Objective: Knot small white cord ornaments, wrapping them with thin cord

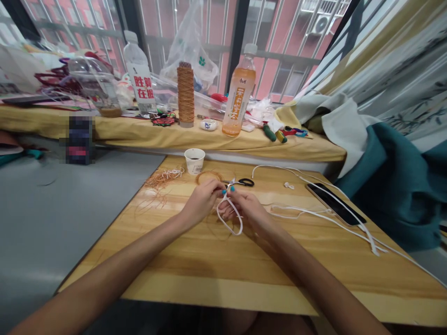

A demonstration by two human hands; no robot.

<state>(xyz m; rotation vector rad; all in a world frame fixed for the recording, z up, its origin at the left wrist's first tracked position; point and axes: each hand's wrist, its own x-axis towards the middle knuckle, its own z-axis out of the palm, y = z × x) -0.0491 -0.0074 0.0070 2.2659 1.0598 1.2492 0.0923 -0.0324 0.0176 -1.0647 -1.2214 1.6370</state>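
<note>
Over the middle of the wooden table, my left hand (204, 197) and my right hand (249, 207) meet fingertip to fingertip. Both are closed in a pinch on a white cord (240, 226), which hangs below the fingers in an oval loop. The spot where the cord is pinched is partly hidden by the fingertips. Scissors with black handles (247, 182) lie just beyond my hands. Behind my left hand is a coil of orange-brown thread (206, 175). More white cord (310, 211) stretches over the table to the right.
A paper cup (194, 163) stands at the table's back, near loose brown thread scraps (162, 180). A phone (335, 204) lies on the right under the cord. The ledge holds a thread spool (186, 95), an orange drink bottle (240, 93) and a clear bottle (139, 77).
</note>
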